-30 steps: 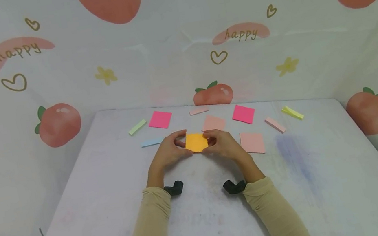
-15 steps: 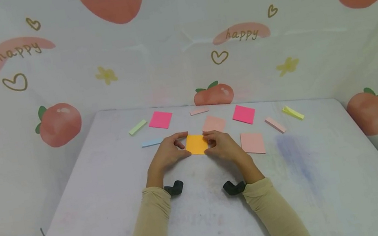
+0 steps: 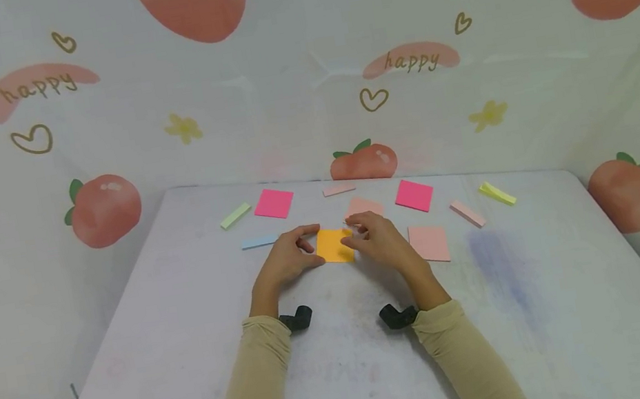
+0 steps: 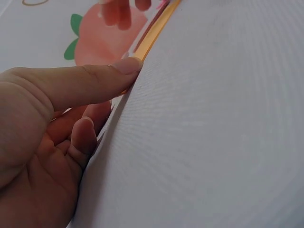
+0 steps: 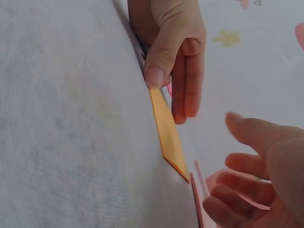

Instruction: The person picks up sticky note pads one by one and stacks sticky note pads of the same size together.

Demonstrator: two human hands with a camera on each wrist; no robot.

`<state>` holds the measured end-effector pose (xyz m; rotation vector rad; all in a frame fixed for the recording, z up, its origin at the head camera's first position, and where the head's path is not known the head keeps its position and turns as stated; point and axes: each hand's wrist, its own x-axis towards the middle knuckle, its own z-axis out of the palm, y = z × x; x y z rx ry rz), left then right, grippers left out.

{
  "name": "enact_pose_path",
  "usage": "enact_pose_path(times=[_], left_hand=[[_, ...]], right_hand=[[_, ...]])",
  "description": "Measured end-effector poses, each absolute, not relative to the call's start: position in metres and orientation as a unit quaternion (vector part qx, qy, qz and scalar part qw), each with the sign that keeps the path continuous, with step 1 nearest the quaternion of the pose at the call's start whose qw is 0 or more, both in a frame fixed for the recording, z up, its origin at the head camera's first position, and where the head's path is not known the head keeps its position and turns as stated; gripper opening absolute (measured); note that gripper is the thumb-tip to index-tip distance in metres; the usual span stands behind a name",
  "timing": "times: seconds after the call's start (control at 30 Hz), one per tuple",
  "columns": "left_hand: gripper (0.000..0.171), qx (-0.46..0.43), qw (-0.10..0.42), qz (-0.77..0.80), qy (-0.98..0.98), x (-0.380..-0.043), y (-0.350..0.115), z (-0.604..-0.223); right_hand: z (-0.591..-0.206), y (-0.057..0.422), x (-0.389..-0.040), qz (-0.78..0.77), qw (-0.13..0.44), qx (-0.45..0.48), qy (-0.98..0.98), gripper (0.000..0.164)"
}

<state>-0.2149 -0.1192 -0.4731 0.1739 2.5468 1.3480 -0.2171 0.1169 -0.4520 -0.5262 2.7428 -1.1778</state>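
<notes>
An orange sticky note pad (image 3: pixel 334 246) lies flat on the table in the middle of the head view. My left hand (image 3: pixel 288 257) holds it at its left side, with the thumb at the near corner and the index finger at the far corner. In the left wrist view the thumb (image 4: pixel 102 80) touches the pad's near edge. My right hand (image 3: pixel 381 240) hovers over the pad's right side, its fingers loosely bent and holding nothing. In the right wrist view this hand (image 5: pixel 266 171) is apart from the pad.
Behind lie two bright pink pads (image 3: pixel 274 203), a pale pink pad (image 3: pixel 363 206) and a pale pink strip (image 3: pixel 339 190). A green strip (image 3: pixel 235 215) and blue strip (image 3: pixel 259 242) are left. Another pale pink pad (image 3: pixel 429 243), a pink strip (image 3: pixel 467 214) and yellow strips (image 3: pixel 497 194) are right.
The orange pad has come down flat onto the table. My right hand has let go of its right edge and risen slightly; my left hand stays at the left side.
</notes>
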Motion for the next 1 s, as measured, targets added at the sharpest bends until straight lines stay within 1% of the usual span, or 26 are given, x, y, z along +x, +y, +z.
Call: enact_pose_path(times=[0.27, 0.4, 0.5, 0.73, 1.0], left_hand=[[0.067, 0.066, 0.124, 0.465, 0.874, -0.215, -0.119, -0.473], [0.067, 0.066, 0.123, 0.467, 0.873, -0.215, -0.119, -0.474], [0.067, 0.064, 0.123, 0.468, 0.873, -0.215, -0.119, -0.474], [0.067, 0.057, 0.128, 0.468, 0.872, -0.215, -0.120, -0.476], [0.066, 0.064, 0.127, 0.462, 0.875, -0.215, -0.121, -0.476]], right_hand=[[-0.442, 0.118, -0.223, -0.256, -0.002, -0.197, 0.946, 0.076], [-0.440, 0.119, -0.227, -0.201, -0.004, -0.197, 0.960, 0.086], [-0.440, 0.121, -0.230, -0.166, 0.005, -0.194, 0.967, 0.092], [-0.441, 0.126, -0.238, -0.096, 0.034, -0.185, 0.977, 0.095], [-0.440, 0.133, -0.247, -0.059, 0.039, -0.196, 0.978, 0.095]])
